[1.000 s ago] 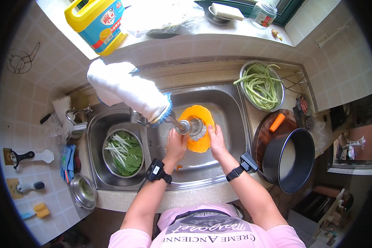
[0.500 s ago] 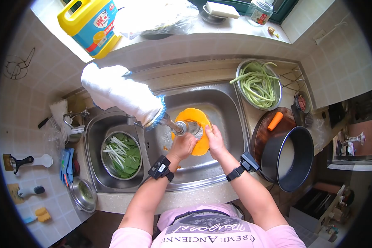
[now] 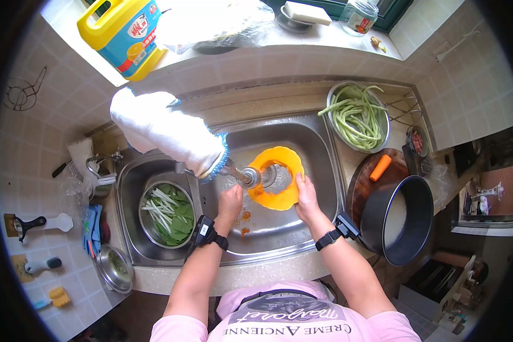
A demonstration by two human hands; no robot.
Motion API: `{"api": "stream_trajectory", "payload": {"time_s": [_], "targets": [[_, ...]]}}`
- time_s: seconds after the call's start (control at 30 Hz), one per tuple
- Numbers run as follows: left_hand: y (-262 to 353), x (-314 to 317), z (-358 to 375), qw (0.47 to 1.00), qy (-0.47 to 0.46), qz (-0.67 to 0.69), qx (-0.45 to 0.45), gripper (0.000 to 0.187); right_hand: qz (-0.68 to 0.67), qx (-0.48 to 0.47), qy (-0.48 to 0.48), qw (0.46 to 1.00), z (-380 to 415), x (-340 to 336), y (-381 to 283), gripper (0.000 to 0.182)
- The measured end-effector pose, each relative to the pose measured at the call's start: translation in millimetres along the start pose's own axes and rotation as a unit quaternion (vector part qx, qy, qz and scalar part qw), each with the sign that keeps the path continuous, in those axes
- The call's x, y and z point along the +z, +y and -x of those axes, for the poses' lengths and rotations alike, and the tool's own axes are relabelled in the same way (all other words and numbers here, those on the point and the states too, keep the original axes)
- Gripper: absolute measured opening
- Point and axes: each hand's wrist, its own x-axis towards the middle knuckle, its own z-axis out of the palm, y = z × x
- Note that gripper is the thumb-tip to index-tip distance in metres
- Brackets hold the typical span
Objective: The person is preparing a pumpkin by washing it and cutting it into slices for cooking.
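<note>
The pumpkin is under the tap; the right hand grips its edge, thumb above, other fingers probably beneath. The left hand, fingers curled closed, is apart, just left of it.

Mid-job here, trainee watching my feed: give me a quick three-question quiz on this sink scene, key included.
1. Which hand holds the hollow, scalloped orange pumpkin piece?
2. True or false: the short orange carrot piece lies inside the deep black pot.
3. Which food is in the round silver metal bowl in the left basin of the sink?
A) Long thin green beans
B) Leafy greens with white stems
C) Raw pink meat

Key:
1. The right hand.
2. False; it lies on the round brown wooden board.
3. B.
</note>
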Motion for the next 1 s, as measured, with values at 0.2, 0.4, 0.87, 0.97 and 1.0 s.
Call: {"api": "stream_trajectory", "payload": {"time_s": [0.2, 0.4, 0.87, 0.97, 1.0], "targets": [[37, 9, 19, 0.971, 0.102, 0.15, 0.158, 0.021, 0.013, -0.008, -0.002, 1.0, 1, 6, 0, 0.035], [51, 18, 17, 0.991, 0.057, 0.068, 0.103, 0.018, 0.057, -0.042, 0.002, 0.997, 4, 13, 3, 0.033], [1, 18, 4, 0.988, 0.128, 0.049, 0.072, 0.012, 0.063, -0.051, 0.018, 0.997, 6, 5, 7, 0.031], [4, 11, 11, 0.986, 0.14, 0.076, 0.044, 0.015, 0.048, -0.046, 0.019, 0.998, 10, 5, 4, 0.031], [11, 13, 12, 0.986, 0.144, 0.079, 0.039, 0.017, 0.057, -0.044, 0.02, 0.997, 12, 6, 4, 0.031]]}}
